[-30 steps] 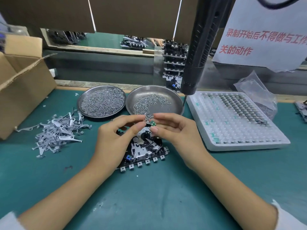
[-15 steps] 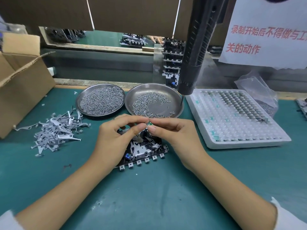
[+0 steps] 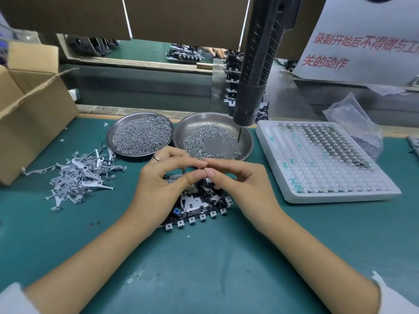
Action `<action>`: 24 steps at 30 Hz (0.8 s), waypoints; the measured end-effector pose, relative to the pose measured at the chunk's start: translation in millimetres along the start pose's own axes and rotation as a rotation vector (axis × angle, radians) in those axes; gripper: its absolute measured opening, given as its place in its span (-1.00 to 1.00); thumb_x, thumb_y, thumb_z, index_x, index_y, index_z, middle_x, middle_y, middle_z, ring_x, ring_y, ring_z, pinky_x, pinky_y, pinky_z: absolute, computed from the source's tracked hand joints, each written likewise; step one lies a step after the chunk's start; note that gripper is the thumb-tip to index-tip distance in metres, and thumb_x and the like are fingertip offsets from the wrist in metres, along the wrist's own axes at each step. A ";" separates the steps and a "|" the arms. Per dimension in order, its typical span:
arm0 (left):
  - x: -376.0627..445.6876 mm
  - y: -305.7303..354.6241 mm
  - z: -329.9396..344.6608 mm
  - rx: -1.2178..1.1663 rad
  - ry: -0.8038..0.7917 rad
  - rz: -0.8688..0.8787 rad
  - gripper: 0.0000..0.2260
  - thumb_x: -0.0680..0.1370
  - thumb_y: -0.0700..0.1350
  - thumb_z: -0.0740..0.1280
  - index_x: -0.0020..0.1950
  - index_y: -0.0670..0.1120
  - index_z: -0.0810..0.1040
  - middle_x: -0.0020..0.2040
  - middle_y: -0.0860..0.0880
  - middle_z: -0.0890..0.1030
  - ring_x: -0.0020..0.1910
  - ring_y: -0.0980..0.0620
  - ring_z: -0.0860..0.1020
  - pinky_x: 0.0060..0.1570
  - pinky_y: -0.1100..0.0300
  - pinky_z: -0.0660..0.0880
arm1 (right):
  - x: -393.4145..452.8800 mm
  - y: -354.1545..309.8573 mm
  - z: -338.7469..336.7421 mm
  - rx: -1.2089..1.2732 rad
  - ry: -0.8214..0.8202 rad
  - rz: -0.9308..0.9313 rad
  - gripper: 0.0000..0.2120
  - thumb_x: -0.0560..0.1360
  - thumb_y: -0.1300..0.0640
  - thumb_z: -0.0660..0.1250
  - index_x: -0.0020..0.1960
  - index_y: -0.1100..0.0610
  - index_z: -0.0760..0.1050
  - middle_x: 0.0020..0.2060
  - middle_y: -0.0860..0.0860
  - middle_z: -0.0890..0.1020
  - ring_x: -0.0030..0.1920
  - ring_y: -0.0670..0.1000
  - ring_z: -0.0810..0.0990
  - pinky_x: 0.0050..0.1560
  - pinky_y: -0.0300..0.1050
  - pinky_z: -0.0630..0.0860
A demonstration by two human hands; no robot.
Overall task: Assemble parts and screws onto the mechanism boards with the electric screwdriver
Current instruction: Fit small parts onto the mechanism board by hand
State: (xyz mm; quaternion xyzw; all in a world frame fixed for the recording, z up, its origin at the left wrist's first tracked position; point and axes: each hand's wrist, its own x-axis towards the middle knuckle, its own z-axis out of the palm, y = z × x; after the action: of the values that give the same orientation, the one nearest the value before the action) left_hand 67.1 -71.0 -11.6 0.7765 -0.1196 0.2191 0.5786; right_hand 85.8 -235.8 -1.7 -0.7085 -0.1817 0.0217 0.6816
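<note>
While both hands meet over the work:
Mat (image 3: 204,268): green.
Electric screwdriver (image 3: 256,71): hanging at 12 o'clock, untouched.
Mechanism board (image 3: 199,205): centre, beneath the fingers.
Left hand (image 3: 158,189): pinching, contents hidden.
Right hand (image 3: 244,184): fingertips pinched at the left's; contents unclear.
Screws (image 3: 204,139): dish, 12 o'clock.

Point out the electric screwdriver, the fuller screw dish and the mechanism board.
electric screwdriver (image 3: 257,71), head view, black barrel.
fuller screw dish (image 3: 141,135), head view, screw heap.
mechanism board (image 3: 201,203), head view, exposed metal plate.
</note>
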 end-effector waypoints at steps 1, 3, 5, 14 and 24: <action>0.2 0.1 -0.5 0.012 0.006 0.018 -0.86 0.37 -0.05 0.45 -0.11 0.14 0.67 -0.13 0.14 0.53 -0.08 0.18 0.51 0.01 0.35 0.42 | -0.4 -0.3 -0.1 -0.014 -0.009 -0.008 -0.81 0.46 0.27 0.42 0.05 0.11 0.66 -0.07 -0.03 0.71 -0.02 -0.11 0.66 -0.02 -0.28 0.53; -0.1 2.2 -0.8 0.036 0.014 0.041 -0.79 0.36 -0.06 0.46 -0.03 0.13 0.63 -0.13 0.10 0.52 -0.10 0.21 0.49 -0.04 0.45 0.40 | -1.4 -1.6 -0.4 -0.014 -0.008 -0.001 -0.82 0.46 0.26 0.42 0.03 0.09 0.66 -0.07 -0.04 0.71 0.01 -0.10 0.65 0.04 -0.24 0.53; 0.1 4.2 -2.0 0.066 0.012 0.045 -0.74 0.35 -0.06 0.46 0.01 0.12 0.60 -0.12 0.07 0.52 -0.11 0.21 0.48 -0.04 0.46 0.39 | -2.1 -2.2 -1.4 -0.044 -0.008 -0.019 -0.84 0.45 0.27 0.43 0.01 0.12 0.67 -0.09 -0.01 0.71 -0.01 -0.04 0.66 0.05 -0.16 0.57; -6.9 16.8 -21.9 0.159 -0.184 -0.019 -0.71 0.35 0.01 0.45 0.06 0.07 0.60 -0.12 0.11 0.56 -0.08 0.25 0.51 0.00 0.48 0.34 | -8.3 2.9 -3.0 -0.351 -0.107 -0.253 -0.81 0.41 0.22 0.46 -0.01 0.02 0.63 -0.15 -0.19 0.67 -0.06 -0.16 0.56 0.06 -0.10 0.46; -23.2 13.6 -32.7 0.115 0.040 -0.139 -0.81 0.55 -0.06 0.21 -0.11 0.01 0.62 -0.22 0.01 0.62 -0.15 0.13 0.56 -0.02 0.22 0.47 | -13.1 19.8 1.9 -0.478 -0.247 -0.421 -0.85 0.36 0.25 0.47 -0.08 0.14 0.68 -0.11 -0.05 0.69 -0.15 0.15 0.49 -0.04 -0.17 0.47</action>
State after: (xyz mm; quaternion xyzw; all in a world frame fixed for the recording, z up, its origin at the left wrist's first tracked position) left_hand 34.2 -45.5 -3.5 0.8105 -0.0409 0.2002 0.5490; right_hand 77.6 -237.9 -23.9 -0.7870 -0.4051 -0.0771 0.4589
